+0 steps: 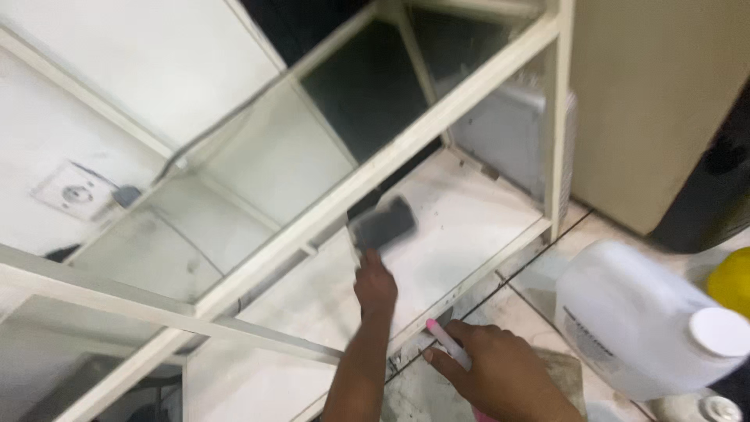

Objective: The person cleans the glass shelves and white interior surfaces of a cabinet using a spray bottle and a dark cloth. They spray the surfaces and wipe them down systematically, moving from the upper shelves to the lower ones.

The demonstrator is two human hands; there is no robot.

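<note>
Two hands work low: the left hand (376,286) grips a dark brush (382,225) on the white shelf (461,227) — fingers closed. Right hand (500,373) clasps a pink handle (447,341) near the floor; white jug (641,320) beside.

We are seeing a jug (633,316) sitting on the floor (539,273) right of the shelf frame (375,168); a pad (383,224) lying on its bottom shelf (461,227).

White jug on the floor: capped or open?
Capped: a white cap sits on the neck of the white jug.
</note>
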